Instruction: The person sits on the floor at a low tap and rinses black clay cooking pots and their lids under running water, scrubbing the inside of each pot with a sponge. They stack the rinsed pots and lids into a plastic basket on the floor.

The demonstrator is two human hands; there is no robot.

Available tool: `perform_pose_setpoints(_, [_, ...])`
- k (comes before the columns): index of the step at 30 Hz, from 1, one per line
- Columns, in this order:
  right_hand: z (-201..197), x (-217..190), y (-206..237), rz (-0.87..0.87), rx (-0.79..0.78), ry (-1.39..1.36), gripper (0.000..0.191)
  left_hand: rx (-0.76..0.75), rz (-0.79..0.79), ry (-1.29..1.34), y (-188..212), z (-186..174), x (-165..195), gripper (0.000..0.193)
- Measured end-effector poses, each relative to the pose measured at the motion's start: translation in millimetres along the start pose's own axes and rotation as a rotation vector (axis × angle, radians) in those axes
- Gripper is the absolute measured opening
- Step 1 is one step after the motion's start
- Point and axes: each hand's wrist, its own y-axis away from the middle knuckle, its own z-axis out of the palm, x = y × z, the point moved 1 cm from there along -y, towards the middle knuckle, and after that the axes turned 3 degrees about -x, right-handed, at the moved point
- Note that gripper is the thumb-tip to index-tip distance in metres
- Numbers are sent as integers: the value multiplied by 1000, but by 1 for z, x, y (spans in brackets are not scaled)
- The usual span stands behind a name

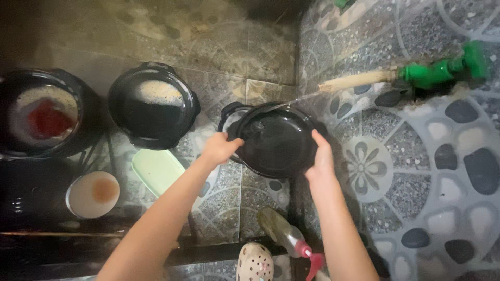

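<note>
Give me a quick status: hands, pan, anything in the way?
Both hands, left and right, grip the black pan. Tap water hits its rim. Nothing blocking.

We see a dim, soft-focus view, brightest on the patterned wall tiles (416, 156) at right, darkening to near-black shadow at left, with edges bowed by the wide lens.

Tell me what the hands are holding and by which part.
Both hands hold one black pan by its rim: the left hand on the left edge, the right hand on the right edge, under the water stream.
</note>
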Motion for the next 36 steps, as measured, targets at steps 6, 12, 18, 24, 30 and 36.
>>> perform_pose_setpoints(6, [-27,47,-24,218,17,29,48,187,181,-203,15,-29,19,49])
perform_pose_setpoints(12, [-5,82,-49,246,-158,57,56,351,379,-176,53,-59,60,43])
perform_pose_setpoints(18, [32,74,-50,-39,-264,4,56,387,560,-203,75,-77,66,42])
perform_pose_setpoints(24, [58,40,-50,-411,-151,-17,40,486,427,-128,40,-70,24,43])
perform_pose_setpoints(30, [70,27,-27,-761,-2,250,31,511,348,-53,-2,-52,-4,41])
perform_pose_setpoints(36, [102,25,27,-1042,103,639,28,254,49,316,-23,-43,-19,43])
